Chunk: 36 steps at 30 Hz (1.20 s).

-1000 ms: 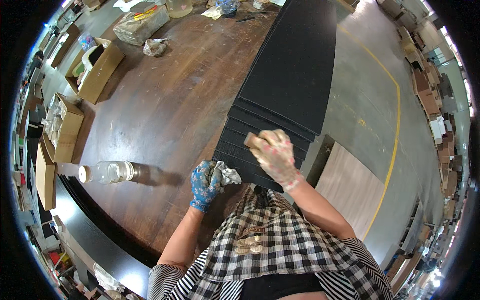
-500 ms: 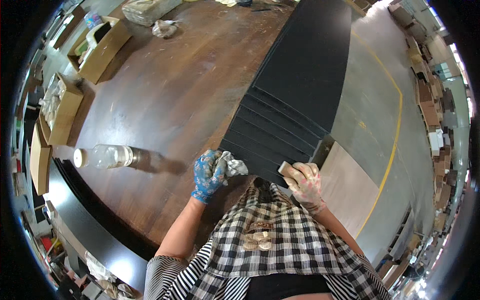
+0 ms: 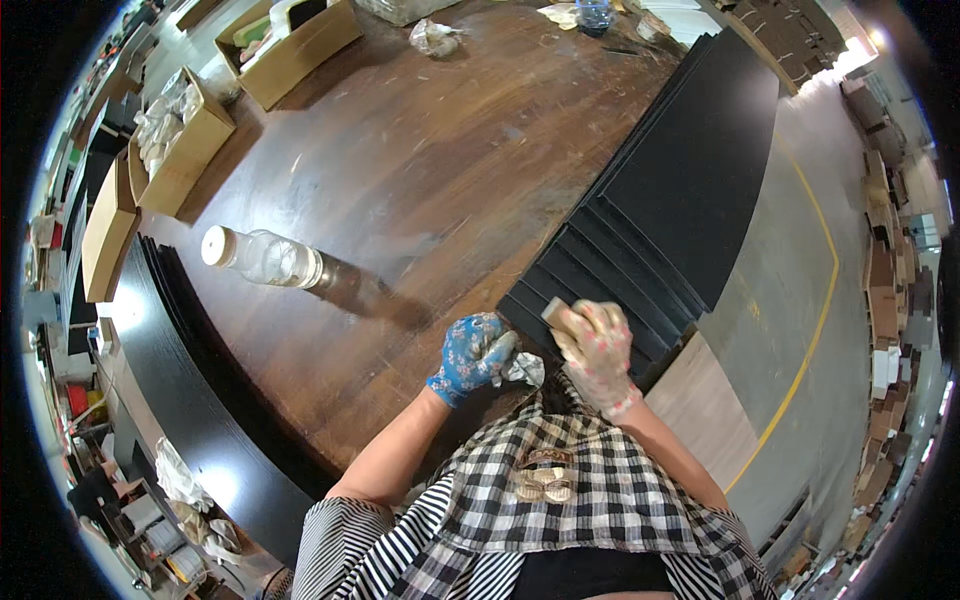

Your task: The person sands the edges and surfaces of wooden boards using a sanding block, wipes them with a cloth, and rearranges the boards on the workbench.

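Observation:
Dark panels (image 3: pixel 690 180) lie in a stepped stack, their near ends fanned out in front of me. My right hand (image 3: pixel 597 345), in a pale glove with pink spots, grips a small beige block (image 3: pixel 556 313) between thumb and fingers, over the near edge of the lowest panels. Just off the stack's near left corner is my left hand (image 3: pixel 474 355), in a blue flowered glove. Its fingers are closed on a crumpled whitish cloth (image 3: pixel 524 369), which hangs out toward the right hand.
A clear bottle (image 3: pixel 275 258) with a pale cap stands on the brown worktable (image 3: pixel 400 180). Open cardboard boxes (image 3: pixel 195 150) sit along its left side. Dark curved-looking boards (image 3: pixel 190 400) lie at the left. A pale wood board (image 3: pixel 700 405) is right of the stack, beside the grey floor (image 3: pixel 790 330).
The view has turned, shifting the table and stack. My right hand with the block has moved left along the panels' near edge. My left hand has drawn the cloth off the stack's corner.

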Each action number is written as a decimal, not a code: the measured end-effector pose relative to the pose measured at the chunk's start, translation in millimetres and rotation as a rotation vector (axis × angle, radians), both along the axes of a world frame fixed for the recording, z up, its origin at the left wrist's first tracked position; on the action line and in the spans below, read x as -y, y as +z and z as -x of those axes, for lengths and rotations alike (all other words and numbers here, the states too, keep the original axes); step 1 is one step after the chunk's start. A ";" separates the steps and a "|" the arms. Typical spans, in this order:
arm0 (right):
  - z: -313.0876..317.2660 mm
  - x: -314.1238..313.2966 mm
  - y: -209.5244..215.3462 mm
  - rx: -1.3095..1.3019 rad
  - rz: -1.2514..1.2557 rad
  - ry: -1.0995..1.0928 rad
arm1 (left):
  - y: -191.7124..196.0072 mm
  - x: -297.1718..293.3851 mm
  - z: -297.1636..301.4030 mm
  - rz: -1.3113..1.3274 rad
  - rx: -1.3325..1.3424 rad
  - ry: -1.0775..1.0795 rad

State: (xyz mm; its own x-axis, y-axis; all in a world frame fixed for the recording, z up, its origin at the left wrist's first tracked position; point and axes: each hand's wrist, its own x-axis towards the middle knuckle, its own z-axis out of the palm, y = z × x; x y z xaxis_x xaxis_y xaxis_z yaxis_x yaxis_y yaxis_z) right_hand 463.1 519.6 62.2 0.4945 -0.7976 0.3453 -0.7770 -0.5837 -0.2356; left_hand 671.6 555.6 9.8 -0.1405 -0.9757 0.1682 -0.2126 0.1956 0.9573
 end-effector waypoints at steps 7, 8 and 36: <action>-24.6 24.6 -1.0 -0.012 -0.031 0.052 | 0.0 -0.3 0.6 -0.008 -0.016 -0.020; -8.3 12.2 -2.6 0.015 -0.038 0.054 | -3.4 -4.0 -2.0 0.004 -0.005 0.004; 82.9 -65.2 -19.7 -0.050 0.028 -0.116 | 7.8 -1.3 2.9 -0.046 -0.026 0.018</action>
State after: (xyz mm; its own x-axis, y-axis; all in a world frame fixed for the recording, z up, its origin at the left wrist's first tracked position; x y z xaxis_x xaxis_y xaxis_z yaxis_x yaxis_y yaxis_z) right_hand 380.2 584.8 42.5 0.4167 -0.8408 0.3455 -0.8500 -0.4951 -0.1797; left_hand 668.7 557.0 17.7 -0.1188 -0.9848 0.1265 -0.1910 0.1477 0.9704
